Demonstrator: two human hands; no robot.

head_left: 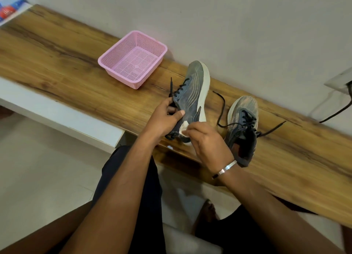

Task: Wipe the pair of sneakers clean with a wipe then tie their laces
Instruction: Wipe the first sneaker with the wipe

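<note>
left hand (165, 118): gripping my tilted grey sneaker (192, 99) at the collar
right hand (206, 141): pinching a white wipe (184, 127) against its heel
other sneaker (242, 128): on the counter (76, 71) at 3 o'clock, laces loose
pink basket (133, 58): 11 o'clock

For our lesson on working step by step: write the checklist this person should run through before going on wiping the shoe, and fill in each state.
1. Left hand grips the held shoe firmly: ok.
2. Right hand pinches the wipe against the shoe's heel side: ok.
3. Wipe still clean enough: cannot tell.
4. Second shoe within reach on the shelf: ok.
5. Laces tied on both shoes: not ok, they hang loose.
6. Basket out of the way: ok.
</note>
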